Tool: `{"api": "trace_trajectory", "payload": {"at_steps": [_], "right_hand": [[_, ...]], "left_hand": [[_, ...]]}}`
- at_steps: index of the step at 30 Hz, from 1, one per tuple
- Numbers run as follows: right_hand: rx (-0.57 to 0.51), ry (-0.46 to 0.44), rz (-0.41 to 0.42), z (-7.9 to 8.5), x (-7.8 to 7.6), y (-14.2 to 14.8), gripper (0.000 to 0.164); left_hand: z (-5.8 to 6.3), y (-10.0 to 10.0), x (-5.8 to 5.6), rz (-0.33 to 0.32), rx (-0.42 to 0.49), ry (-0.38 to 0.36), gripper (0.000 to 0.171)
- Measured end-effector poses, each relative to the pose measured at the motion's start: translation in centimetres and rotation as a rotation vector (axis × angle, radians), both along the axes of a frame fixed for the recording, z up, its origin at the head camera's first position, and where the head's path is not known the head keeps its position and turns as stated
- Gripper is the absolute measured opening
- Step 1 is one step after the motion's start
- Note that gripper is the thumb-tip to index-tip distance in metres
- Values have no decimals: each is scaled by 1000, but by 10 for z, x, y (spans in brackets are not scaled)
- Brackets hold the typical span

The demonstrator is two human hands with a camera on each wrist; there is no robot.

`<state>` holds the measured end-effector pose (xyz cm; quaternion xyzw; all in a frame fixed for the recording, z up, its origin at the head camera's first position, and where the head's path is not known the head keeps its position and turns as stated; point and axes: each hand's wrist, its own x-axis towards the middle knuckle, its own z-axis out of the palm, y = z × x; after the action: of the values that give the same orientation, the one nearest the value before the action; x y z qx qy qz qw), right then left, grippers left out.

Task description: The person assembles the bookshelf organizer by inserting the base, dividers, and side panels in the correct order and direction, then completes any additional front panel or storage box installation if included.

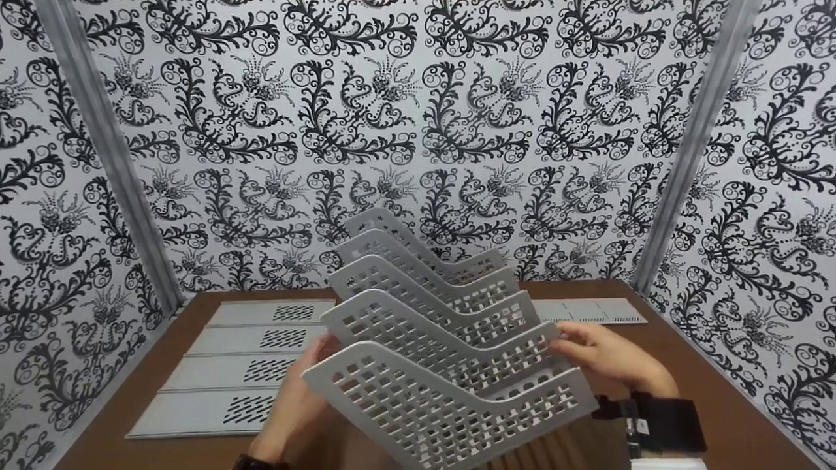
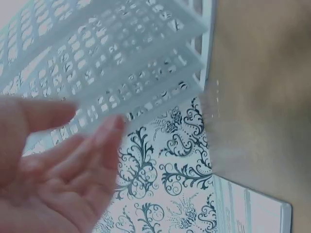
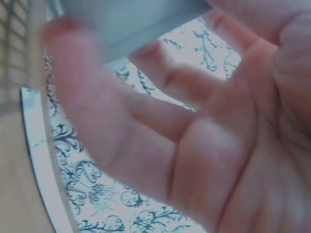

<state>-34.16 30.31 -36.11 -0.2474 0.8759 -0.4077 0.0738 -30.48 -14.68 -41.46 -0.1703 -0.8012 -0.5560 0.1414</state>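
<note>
A light grey plastic file rack (image 1: 450,418) with several perforated, slope-topped dividers is held up in front of me, tilted above the brown table. On its left side my left hand (image 1: 294,391) holds it, with the fingertips partly hidden behind the dividers. The left wrist view shows the thumb and fingers of that left hand (image 2: 63,170) around the divider edges. My right hand (image 1: 614,356) pinches the rack's right side near the ends of the front dividers. In the right wrist view, the right hand's fingers (image 3: 92,97) curl about a blurred grey panel (image 3: 131,29).
Light grey slotted panels (image 1: 209,372) lie in a row on the table (image 1: 712,391) at the left. A narrow white strip with slots (image 1: 620,311) lies at the back right. A white object (image 1: 666,464) shows at the lower right edge. Patterned walls (image 1: 418,130) enclose the table.
</note>
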Motion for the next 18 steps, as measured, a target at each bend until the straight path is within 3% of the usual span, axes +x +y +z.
{"api": "trace_trajectory", "payload": {"at_steps": [1, 5, 8, 14, 16, 18], "right_hand": [[-4, 12, -26, 3, 2, 0, 31], [-16, 66, -83, 12, 10, 1, 29], [-16, 112, -94, 17, 15, 1, 28], [-54, 251, -191, 28, 25, 0, 24], [-93, 299, -256, 32, 30, 1, 21], [-141, 347, -302, 35, 34, 3, 18]], "left_hand": [[4, 0, -6, 107, -16, 28, 40], [13, -1, -10, 170, 172, 89, 42], [19, -1, -5, 224, 210, 158, 40], [13, -4, -11, 299, 95, 366, 28], [9, -6, -15, 311, 32, 362, 24], [8, -7, -16, 314, -56, 309, 19]]}}
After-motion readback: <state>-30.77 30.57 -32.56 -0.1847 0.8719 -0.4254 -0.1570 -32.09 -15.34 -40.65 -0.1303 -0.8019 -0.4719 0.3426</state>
